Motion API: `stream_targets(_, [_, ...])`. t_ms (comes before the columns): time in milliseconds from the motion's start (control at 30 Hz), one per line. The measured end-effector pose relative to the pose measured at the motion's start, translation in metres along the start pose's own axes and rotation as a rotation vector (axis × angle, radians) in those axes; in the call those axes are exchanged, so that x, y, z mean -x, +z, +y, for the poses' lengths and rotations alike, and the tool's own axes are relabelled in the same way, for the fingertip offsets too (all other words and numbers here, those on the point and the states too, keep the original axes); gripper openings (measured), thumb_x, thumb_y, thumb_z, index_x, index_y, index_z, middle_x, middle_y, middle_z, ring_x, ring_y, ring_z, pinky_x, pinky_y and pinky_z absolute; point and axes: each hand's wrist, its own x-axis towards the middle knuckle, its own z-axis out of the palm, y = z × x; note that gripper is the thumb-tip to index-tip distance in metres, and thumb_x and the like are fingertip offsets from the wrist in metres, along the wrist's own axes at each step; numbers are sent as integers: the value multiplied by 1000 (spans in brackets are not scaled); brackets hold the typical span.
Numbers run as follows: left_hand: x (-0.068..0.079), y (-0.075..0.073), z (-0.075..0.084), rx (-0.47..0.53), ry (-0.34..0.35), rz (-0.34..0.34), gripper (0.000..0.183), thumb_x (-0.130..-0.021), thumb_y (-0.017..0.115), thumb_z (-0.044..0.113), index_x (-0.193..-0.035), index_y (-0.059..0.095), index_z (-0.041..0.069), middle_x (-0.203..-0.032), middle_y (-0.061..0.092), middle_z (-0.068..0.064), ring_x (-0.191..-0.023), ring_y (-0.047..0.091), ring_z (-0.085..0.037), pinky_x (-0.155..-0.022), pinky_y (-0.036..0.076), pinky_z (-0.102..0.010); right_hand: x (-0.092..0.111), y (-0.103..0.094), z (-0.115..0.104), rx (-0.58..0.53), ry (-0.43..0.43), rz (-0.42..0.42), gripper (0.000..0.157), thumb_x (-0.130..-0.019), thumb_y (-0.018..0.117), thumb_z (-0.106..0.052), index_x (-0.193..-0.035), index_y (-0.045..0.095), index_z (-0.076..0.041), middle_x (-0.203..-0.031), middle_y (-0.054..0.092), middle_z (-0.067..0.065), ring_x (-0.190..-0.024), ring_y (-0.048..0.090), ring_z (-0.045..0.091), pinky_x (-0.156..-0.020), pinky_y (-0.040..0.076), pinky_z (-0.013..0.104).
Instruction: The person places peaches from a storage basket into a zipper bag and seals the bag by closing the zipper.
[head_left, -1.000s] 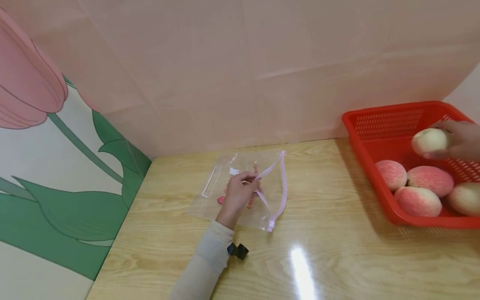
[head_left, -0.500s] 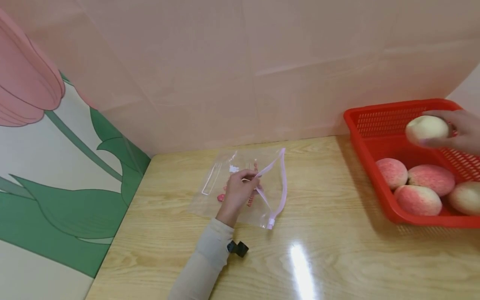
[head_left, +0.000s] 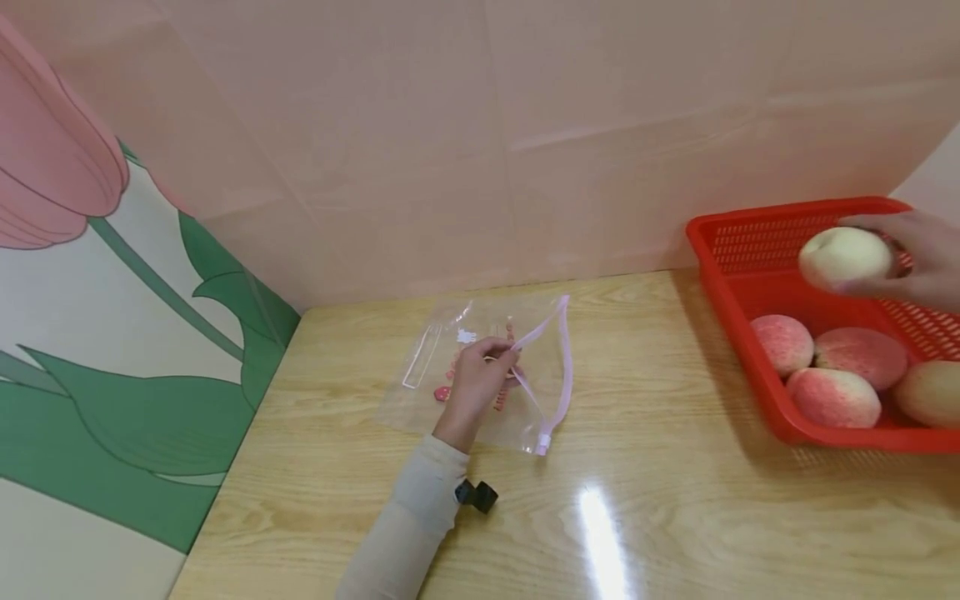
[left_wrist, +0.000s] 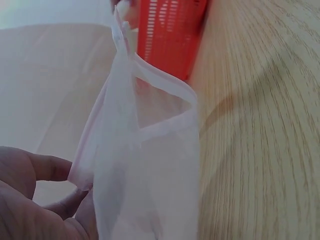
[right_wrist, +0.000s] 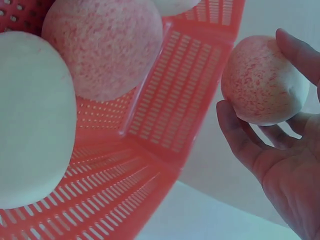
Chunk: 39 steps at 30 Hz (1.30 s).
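Observation:
A clear zip bag [head_left: 420, 400] with a pink zip edge lies on the wooden table, its mouth parted toward the right. My left hand [head_left: 480, 379] pinches one lip of that mouth between thumb and fingers; the left wrist view shows the pink edge [left_wrist: 82, 177] in the fingertips. Over the red basket [head_left: 738, 358], my right hand [head_left: 922, 258] grips a peach [head_left: 847, 257], pale on the side facing the head camera. The right wrist view shows the same peach [right_wrist: 262, 80] with red speckles, held by curled fingers and thumb.
Several pink and pale peaches [head_left: 836, 398] lie in the near part of the basket. A pink-covered wall [head_left: 480, 167] rises behind the table, and a tulip-painted panel [head_left: 135, 417] stands at the left. A small black device [head_left: 476, 497] sits on the left wrist.
My right hand has lifted the peach higher in the basket and shifted it slightly left. The left hand keeps its pinch on the bag's lip, almost unmoved.

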Motion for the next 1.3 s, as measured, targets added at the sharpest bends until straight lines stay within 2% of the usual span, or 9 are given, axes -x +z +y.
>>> stream_targets(133, [1,0,0,-5,-10,5,21,-95,61,3,-114,68,-3,-92,60,-8,-73,64,-14,-76,63,-32,8,-3,-13,20,-6,-21,87,-72,89,-27,-142,45,0,-121,50,26,-98,35,17,-55,38,16])
stream_targets(633, [1,1,0,-14,8,9,23,-94,62,3,-115,67,-6,-90,60,-8,-66,64,-12,-65,63,-30,35,0,-50,24,7,-87,96,-73,88,-34,-152,38,-10,-135,36,29,-108,34,40,-56,37,18])
stream_targets(800, [-1,-1,-2,-16,-1,13,23,-94,63,5,-114,68,-4,-88,57,-5,-64,61,-10,-67,64,-33,42,6,-59,32,-75,-29,94,-66,92,-25,-146,46,-10,-133,42,25,-106,36,15,-57,38,17])
stream_targets(867, [-1,-1,-2,3,-9,14,23,-94,62,4,-114,67,-5,-87,56,-5,-64,61,-10,-68,64,-34,44,8,-62,29,-81,-38,94,-66,93,-26,-146,46,-11,-134,42,25,-107,37,15,-62,47,26])
stream_targets(933, [0,0,-1,31,-22,7,23,-94,61,3,-114,66,-6,-86,54,-4,-65,61,-11,-69,64,-34,45,9,-67,18,-58,-76,95,-68,92,-28,-148,44,-10,-137,39,27,-108,39,35,-71,53,42])
stream_targets(1033, [0,2,-1,71,-46,-6,24,-94,60,2,-116,64,-7,-86,53,-4,-67,60,-12,-71,64,-34,46,11,-73,-5,-41,-106,96,-70,90,-30,-149,41,-8,-138,37,30,-111,39,44,-76,48,67])
stream_targets(1100, [0,3,-1,86,-56,-10,24,-94,60,3,-116,63,-7,-87,53,-3,-68,60,-12,-73,64,-35,47,13,-75,-21,-44,-102,95,-70,90,-30,-149,41,-8,-138,38,29,-110,40,43,-73,51,60])
stream_targets(1233, [-1,3,-2,115,-57,-9,23,-95,59,2,-116,62,-8,-87,53,-3,-67,61,-12,-75,64,-37,50,16,-79,-62,-57,-74,94,-67,92,-30,-147,46,-13,-136,42,24,-102,47,9,-65,48,26])
stream_targets(1300, [-1,3,-2,126,-55,-11,23,-95,59,2,-116,61,-9,-86,53,-3,-66,61,-11,-74,64,-37,50,17,-81,-80,-49,-76,94,-67,93,-32,-146,47,-15,-136,42,23,-102,47,8,-66,44,23])
